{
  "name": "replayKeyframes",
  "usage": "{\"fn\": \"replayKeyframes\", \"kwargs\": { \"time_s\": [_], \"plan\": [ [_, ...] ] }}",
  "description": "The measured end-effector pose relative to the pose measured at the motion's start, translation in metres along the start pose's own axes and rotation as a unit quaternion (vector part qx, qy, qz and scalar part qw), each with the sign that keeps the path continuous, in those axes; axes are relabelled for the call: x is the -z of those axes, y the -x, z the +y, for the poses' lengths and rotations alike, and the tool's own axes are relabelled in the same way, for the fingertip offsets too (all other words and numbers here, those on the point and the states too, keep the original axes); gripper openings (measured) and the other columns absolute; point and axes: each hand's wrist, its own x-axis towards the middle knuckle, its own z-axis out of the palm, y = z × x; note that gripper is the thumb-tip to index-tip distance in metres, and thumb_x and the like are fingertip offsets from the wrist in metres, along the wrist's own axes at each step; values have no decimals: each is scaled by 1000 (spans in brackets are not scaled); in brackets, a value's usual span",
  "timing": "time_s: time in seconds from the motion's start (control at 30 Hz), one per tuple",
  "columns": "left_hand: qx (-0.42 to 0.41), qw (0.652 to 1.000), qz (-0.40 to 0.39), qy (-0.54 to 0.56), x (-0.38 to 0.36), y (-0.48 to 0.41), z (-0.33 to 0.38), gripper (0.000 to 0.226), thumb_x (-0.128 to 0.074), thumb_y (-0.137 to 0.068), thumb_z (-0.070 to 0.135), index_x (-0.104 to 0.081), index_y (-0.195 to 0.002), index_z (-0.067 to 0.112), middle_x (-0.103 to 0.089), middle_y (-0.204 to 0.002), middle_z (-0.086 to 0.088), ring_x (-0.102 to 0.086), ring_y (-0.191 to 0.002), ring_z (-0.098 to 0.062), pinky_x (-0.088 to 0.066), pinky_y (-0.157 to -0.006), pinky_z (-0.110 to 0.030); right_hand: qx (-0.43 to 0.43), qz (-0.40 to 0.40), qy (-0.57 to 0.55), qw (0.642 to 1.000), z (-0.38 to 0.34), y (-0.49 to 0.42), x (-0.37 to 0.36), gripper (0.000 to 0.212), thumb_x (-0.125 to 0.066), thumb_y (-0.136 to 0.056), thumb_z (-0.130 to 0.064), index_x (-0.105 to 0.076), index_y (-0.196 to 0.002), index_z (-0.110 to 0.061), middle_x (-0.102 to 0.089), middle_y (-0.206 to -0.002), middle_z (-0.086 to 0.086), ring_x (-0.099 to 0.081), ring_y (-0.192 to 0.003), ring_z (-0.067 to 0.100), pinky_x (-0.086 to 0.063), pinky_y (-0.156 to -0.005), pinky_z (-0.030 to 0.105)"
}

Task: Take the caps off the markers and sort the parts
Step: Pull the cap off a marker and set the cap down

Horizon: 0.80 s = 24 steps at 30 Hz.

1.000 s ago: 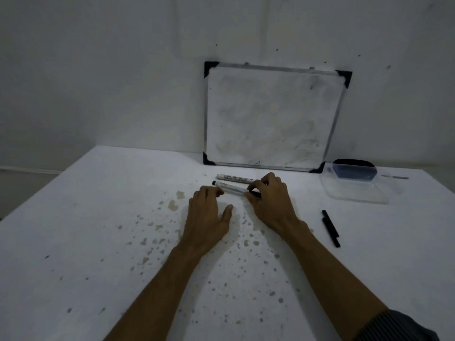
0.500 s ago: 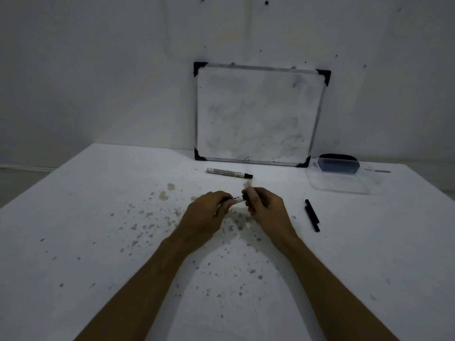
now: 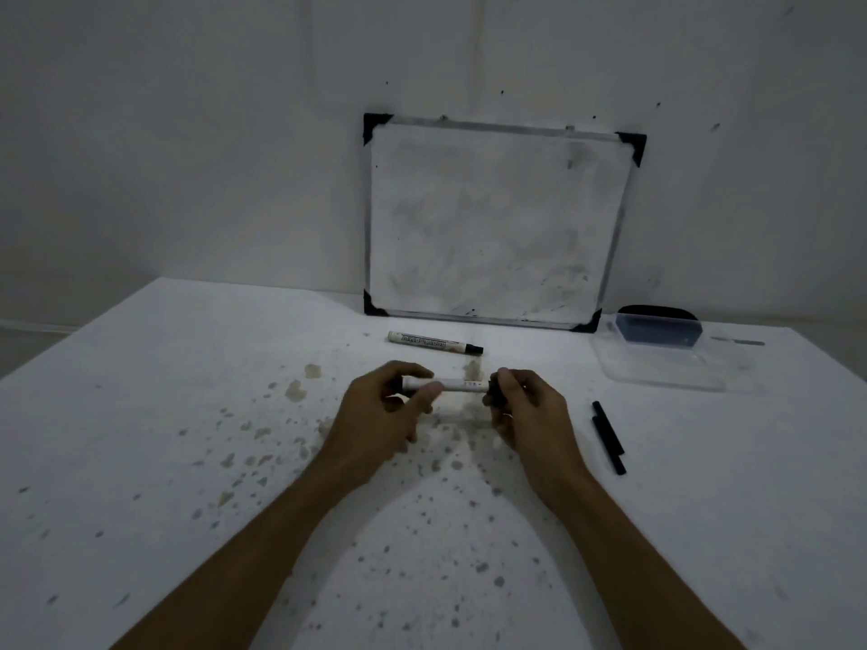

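I hold a white marker [image 3: 457, 385] level above the stained table [image 3: 187, 415]. My left hand [image 3: 384, 415] grips the marker's barrel at its left end. My right hand [image 3: 525, 408] pinches the black cap [image 3: 495, 391] at its right end; the cap looks seated on the barrel or just at its tip. A second white marker [image 3: 434, 342] with a black end lies flat farther back. Two black caps [image 3: 608, 436] lie end to end on the table to the right of my right hand.
A small whiteboard [image 3: 497, 222] leans on the wall at the back. A clear plastic tray [image 3: 666, 368] sits at the back right, with a dark eraser in a clear case [image 3: 659, 328] behind it. Brown stains speckle the table's middle.
Both hands picked the nearer marker up off the table and brought it toward me. Since half a second ago the hands moved apart, so more of the white barrel shows.
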Motion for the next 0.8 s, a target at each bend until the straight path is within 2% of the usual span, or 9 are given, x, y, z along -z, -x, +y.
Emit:
{"fn": "replayKeyframes", "kwargs": {
  "time_s": [0.1,0.2,0.27,0.4,0.5,0.57,0.67,0.73,0.8],
  "plan": [
    [76,984,39,158,8,-6,2,17,-72,-94,22,-75,-104,9,-72,-74,-5,-62,-59,-21,-54,-53,-33,17,-78,46,996,-4,3,2,21,-57,-103,-25,-69,-97,-9,-76,-81,5,-59,-65,13,-46,-53,23],
    [120,956,43,263,9,-10,0,28,-70,-89,38,-80,-101,14,-61,-76,-1,-58,-70,-16,-54,-71,-30,42,-156,101,982,-7,11,-1,18,-61,-101,-25,-68,-100,-9,-79,-87,6,-62,-65,8,-51,-60,24],
    [136,947,22,291,7,-10,-1,29,-67,-87,42,-82,-98,20,-66,-82,2,-63,-79,-13,-54,-79,-32,40,-188,120,974,-8,14,-4,17,-63,-99,-26,-70,-101,-11,-80,-87,3,-65,-66,4,-51,-62,20],
    [133,948,-39,285,2,-8,5,33,-63,-91,38,-79,-99,10,-74,-85,-3,-70,-89,-21,-59,-87,-35,68,-114,122,984,-4,9,-2,19,-63,-98,-34,-73,-100,-18,-75,-85,-4,-64,-71,5,-51,-66,23],
    [116,960,-137,214,-1,4,15,36,-52,-103,32,-70,-101,2,-72,-85,-11,-73,-86,-27,-61,-86,-37,49,-71,33,996,-3,6,1,22,-62,-99,-34,-74,-107,-18,-72,-86,-2,-59,-70,12,-46,-58,21],
    [126,960,-194,157,-5,13,21,38,-47,-106,36,-65,-105,2,-69,-86,-13,-71,-76,-26,-63,-79,-39,54,-63,16,996,-4,7,2,22,-63,-98,-35,-76,-110,-21,-70,-83,-5,-57,-70,11,-47,-58,20],
    [114,960,-234,100,-9,18,29,32,-43,-107,45,-63,-107,20,-57,-74,-6,-51,-52,-17,-49,-49,-27,81,-70,49,993,-4,9,0,25,-62,-98,-37,-78,-102,-18,-67,-74,-7,-54,-64,7,-47,-59,20],
    [45,976,-212,-30,-7,17,29,27,-40,-105,51,-63,-108,38,-59,-70,4,-52,-53,-20,-44,-47,-26,103,-72,95,988,-3,9,0,32,-57,-101,-38,-75,-89,-14,-64,-65,-12,-54,-58,1,-45,-59,16],
    [-46,961,-196,-187,-4,18,22,30,-36,-101,60,-59,-115,46,-68,-75,6,-63,-62,-12,-50,-55,-25,114,-67,129,983,-3,11,-4,43,-50,-101,-45,-71,-81,-14,-63,-60,-13,-56,-56,0,-45,-59,16]
  ]
}}
